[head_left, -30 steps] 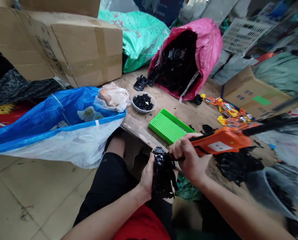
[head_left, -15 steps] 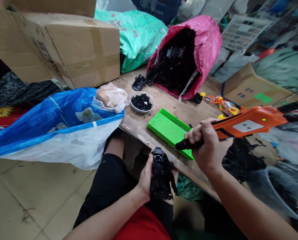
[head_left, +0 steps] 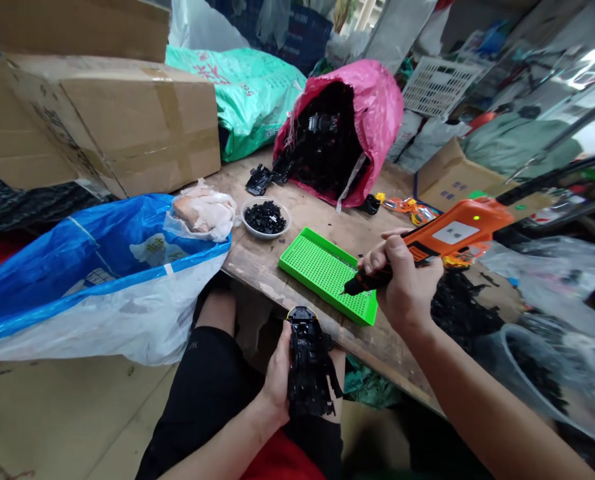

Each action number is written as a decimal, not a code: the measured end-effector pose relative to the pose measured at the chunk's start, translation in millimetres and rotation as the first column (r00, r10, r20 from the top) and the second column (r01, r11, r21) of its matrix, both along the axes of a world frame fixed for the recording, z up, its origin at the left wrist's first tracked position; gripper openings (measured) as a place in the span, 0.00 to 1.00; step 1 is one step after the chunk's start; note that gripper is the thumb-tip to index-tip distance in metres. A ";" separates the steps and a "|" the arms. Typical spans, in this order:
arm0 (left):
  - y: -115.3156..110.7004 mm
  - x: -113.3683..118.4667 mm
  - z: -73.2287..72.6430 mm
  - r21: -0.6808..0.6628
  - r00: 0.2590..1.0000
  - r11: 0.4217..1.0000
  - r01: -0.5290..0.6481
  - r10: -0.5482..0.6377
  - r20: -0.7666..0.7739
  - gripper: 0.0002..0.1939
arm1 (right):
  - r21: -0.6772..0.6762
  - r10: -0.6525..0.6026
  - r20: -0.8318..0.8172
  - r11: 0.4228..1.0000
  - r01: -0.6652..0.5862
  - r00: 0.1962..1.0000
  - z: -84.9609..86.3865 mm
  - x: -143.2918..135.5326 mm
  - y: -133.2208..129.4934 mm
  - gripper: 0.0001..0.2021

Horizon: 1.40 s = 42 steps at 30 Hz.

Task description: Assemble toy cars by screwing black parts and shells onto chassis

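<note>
My left hand grips a black plastic toy car chassis by its left side, above my lap and just off the table's front edge. A thin yellow rim shows at its far end. Wrapped round an orange and black electric screwdriver, my right hand holds it with the tip pointing down to the left. That tip is over the right part of a green perforated tray; whether it touches the tray I cannot tell. Small screws lie along the tray's far side.
Behind the tray stand a clear bowl of small black parts and a pink sack full of black parts. A blue and white sack hangs at left beside a cardboard box. Black pieces lie at right, near a clear tub.
The view has shifted, so the scene sits lower and further left. The screwdriver's tip now appears further inside the tray's outline. Both hands keep their holds.
</note>
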<state>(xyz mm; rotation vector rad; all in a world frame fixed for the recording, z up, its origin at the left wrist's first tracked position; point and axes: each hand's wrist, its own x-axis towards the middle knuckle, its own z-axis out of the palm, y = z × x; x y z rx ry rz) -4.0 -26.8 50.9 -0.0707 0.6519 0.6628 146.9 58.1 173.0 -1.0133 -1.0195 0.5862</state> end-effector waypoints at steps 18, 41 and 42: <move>-2.8 -6.0 -13.8 0.003 0.998 0.999 0.051 -0.051 0.049 0.32 | 0.054 -0.127 0.048 0.991 0.124 0.991 -22.2 39.3 61.3 0.16; 7.0 -12.4 -21.5 -0.001 0.994 0.998 0.057 -0.057 0.088 0.19 | 0.117 -0.151 -0.051 0.981 0.156 0.987 -58.4 37.5 113.2 0.14; 7.0 -12.6 -21.8 0.001 0.995 0.999 0.050 -0.050 0.090 0.19 | 0.121 -0.147 -0.055 0.981 0.153 0.988 -58.9 37.5 113.6 0.14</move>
